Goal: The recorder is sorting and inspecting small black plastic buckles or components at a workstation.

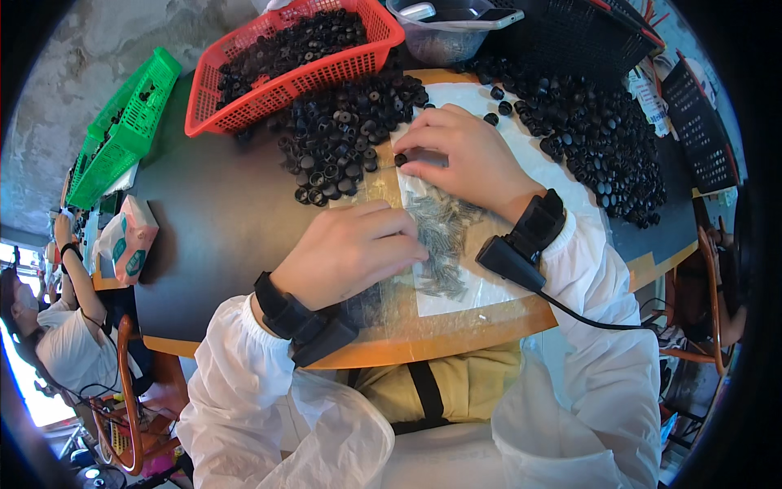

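Between thumb and forefinger, my right hand [468,155] pinches a small round black cap [400,160] by the edge of the heap of black caps [346,134]. Lower and to the left, my left hand [350,248] has its fingers drawn together at the side of a pile of thin silvery metal pins [444,236]. Whatever those fingertips grip, if anything, is too small to make out. The pins lie on a white sheet [521,155] spread over the table. A second heap of black caps [603,151] covers the sheet's far right side.
A red basket [293,77] full of black parts stands at the back left, near a clear plastic tub [440,41]. Farther left are a green basket [126,130] and a tissue pack [134,240]. Another person [69,326] sits at the far left. A cable [595,324] trails from my right wrist.
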The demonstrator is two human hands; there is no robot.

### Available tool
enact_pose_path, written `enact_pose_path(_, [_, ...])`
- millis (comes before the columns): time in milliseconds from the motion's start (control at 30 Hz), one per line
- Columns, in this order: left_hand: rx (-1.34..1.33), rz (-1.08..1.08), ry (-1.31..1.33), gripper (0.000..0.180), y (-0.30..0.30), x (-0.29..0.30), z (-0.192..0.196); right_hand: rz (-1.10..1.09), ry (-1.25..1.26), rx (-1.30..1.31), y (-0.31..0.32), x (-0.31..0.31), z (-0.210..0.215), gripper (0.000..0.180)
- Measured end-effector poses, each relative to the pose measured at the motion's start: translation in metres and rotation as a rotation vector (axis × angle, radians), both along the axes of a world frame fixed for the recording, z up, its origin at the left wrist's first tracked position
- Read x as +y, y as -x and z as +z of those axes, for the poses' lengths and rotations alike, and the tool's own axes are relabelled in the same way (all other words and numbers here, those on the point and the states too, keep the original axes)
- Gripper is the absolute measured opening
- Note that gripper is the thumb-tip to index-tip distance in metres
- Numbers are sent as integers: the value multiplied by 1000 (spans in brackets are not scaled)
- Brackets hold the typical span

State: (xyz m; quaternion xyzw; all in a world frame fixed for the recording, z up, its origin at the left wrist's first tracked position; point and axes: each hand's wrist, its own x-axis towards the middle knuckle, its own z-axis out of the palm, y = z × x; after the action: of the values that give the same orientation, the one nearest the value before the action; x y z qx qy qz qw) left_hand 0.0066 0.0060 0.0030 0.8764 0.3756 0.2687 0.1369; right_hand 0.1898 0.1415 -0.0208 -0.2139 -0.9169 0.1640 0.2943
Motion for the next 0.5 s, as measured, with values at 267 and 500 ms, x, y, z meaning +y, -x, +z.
enact_pose_path(267, [-59,94,69,16,-1,1,-2,28,249,166,2,-6,6,21])
enact_pose_path(500, [8,11,67,15,4,4,-3,35,262,144,0,-8,8,20])
